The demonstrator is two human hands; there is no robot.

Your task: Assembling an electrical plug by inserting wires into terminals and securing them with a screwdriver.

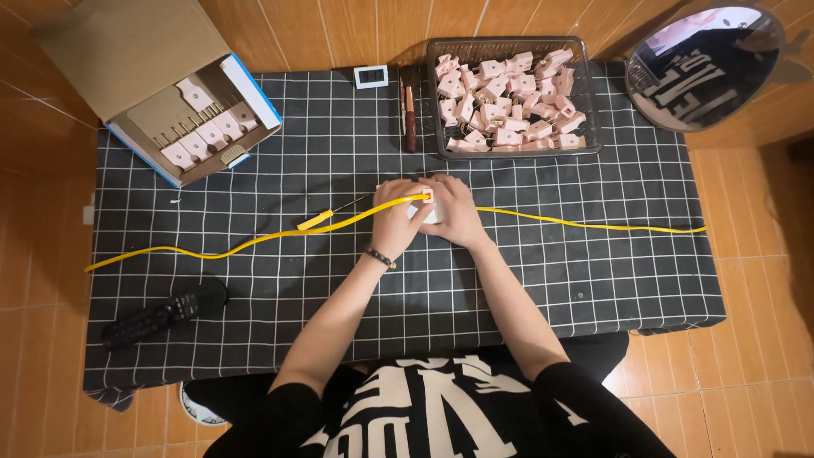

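A yellow cable (212, 252) is running left to right across the checked tablecloth (297, 153) — its long axis crossing the person's front. The left hand (395, 219) and right hand (455, 212) are meeting at mid-table, pressed together around a small pale plug (426, 202) threaded on it — neither is nearer.

- Black tee (441, 416) w/ big cream print on chest, short sleeves.
- Bare forearms.
- Dark bead bracelet (381, 257) on left wrist, approx 11 o'clock from the tee print.
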